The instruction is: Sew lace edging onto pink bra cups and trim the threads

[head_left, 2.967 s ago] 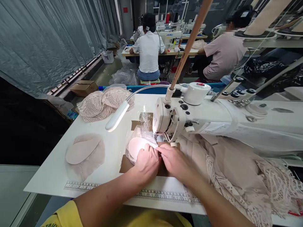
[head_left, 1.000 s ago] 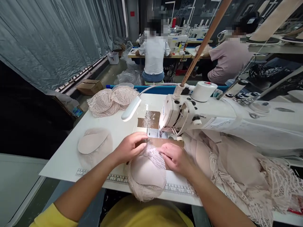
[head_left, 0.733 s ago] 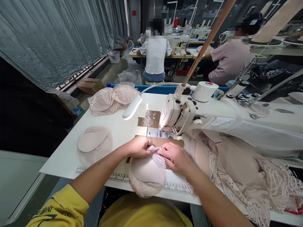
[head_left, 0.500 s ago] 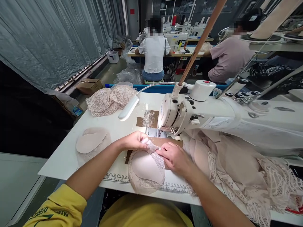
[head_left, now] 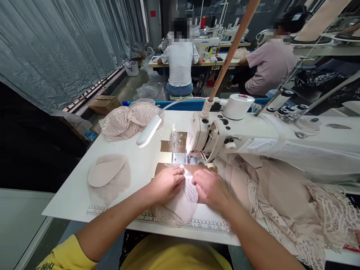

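A pale pink lace bra cup (head_left: 184, 206) lies on the sewing table just in front of the sewing machine (head_left: 201, 131), its top edge close to the needle area. My left hand (head_left: 168, 183) rests over the cup's upper left, fingers together and closed on the lace; it hides part of the cup. At the cup's right edge, my right hand (head_left: 208, 187) has its fingers curled and pinching the lace border. Under both hands is a brown patch (head_left: 161, 167) on the tabletop. The exact grip of the left fingertips is partly hidden.
Another cup piece (head_left: 105, 174) lies at the left, and lace cups (head_left: 129, 120) are piled at the back left. A lamp (head_left: 149, 131) hangs over the table. Beige lace fabric (head_left: 281, 191) is heaped at the right. A printed ruler (head_left: 208, 225) runs along the front edge. Two people sit beyond.
My left hand has come down from the raised, bunched lace and now lies over the cup. The lace top is flatter and nearer the needle. My right hand stays at the right edge.
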The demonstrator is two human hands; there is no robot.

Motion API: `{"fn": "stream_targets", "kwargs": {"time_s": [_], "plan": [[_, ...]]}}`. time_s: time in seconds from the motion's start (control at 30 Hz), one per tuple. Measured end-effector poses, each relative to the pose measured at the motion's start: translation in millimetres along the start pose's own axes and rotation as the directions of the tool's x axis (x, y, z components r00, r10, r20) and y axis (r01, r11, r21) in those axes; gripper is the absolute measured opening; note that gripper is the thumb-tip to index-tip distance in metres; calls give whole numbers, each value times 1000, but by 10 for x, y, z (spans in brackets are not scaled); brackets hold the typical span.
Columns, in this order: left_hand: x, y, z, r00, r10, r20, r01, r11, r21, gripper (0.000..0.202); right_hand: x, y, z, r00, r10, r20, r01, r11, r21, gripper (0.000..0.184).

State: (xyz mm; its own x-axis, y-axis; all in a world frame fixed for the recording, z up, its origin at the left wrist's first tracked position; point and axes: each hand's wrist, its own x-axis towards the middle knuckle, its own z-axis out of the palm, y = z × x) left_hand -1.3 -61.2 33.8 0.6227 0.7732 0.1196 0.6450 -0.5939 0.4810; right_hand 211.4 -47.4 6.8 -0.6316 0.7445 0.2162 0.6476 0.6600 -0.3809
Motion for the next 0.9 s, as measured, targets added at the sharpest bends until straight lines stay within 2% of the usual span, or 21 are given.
{"fn": "stream_targets", "kwargs": {"time_s": [0.1, 0.2, 0.3, 0.53, 0.9], "plan": [[78, -20, 130, 998, 59, 20, -60, 995, 75, 30, 23, -3, -12, 999, 49, 9, -48, 994, -93, 36], [110, -59, 143, 1000, -1, 28, -4, 987, 159, 35, 46, -39, -42, 992, 91, 83, -70, 972, -223, 39], [125, -98, 135, 998, -62, 15, 57, 971, 232, 42, 59, -74, -55, 987, 133, 95, -102, 955, -278, 35], [228, -199, 86, 999, 25, 49, -37, 962, 272, 42, 89, -67, -16, 979, 195, 59, -170, 942, -291, 34], [396, -416, -91, 970, 68, 233, -136, 948, 289, 52, 129, -50, 54, 987, 160, 7, -152, 954, -259, 36]]}}
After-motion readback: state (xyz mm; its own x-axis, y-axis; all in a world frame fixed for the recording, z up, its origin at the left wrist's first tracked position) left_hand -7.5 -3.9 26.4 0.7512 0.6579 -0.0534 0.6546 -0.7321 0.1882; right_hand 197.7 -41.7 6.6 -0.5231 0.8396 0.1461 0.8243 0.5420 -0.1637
